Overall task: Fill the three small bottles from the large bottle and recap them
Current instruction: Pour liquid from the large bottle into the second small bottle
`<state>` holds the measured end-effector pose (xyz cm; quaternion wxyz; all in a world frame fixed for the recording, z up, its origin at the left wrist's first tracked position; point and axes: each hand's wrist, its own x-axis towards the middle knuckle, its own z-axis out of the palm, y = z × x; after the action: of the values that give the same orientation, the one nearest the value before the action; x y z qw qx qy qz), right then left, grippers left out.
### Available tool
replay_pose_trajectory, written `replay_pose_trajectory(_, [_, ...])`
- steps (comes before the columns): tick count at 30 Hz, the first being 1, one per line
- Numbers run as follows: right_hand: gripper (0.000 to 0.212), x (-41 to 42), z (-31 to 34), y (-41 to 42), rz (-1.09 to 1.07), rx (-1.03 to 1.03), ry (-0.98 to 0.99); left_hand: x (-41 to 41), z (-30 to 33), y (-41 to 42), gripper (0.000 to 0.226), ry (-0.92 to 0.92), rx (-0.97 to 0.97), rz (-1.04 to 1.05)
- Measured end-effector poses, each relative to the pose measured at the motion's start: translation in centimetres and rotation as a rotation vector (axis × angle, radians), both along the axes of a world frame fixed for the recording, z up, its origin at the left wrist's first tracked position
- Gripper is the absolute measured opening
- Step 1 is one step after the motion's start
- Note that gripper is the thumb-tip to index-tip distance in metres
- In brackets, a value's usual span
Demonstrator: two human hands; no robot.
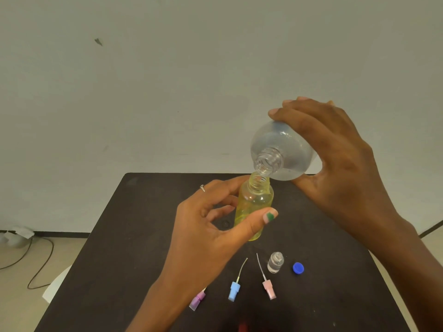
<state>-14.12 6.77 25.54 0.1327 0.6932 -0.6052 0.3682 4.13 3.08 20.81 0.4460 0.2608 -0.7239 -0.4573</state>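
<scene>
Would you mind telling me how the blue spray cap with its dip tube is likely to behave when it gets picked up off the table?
The blue spray cap looks small and plastic, so probably very light. Its thin tube already curves as it lies on the table, so it will likely flex and wobble. Lying on its side, it may roll if nudged.

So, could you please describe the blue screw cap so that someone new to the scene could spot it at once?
Start at the dark table and look to its near right part, below the two hands. There three spray tops lie beside a small clear bottle. The blue screw cap sits just right of that bottle; it is the only round, deep-blue piece, with no tube attached.
</scene>
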Motion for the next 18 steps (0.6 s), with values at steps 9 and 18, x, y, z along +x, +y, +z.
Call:
replay_pose_trajectory(9, [0.063,-0.01,0.02,0.00,0.007,0.000,0.003,0.03,-0.04,0.04,0.037,-0.001,0.001,0.005])
replay_pose_trajectory(18, [0.064,-0.08,-0.02,-0.09,0.008,-0.004,0.008,0.02,-0.01,0.14,0.036,0.002,0.008,0.002])
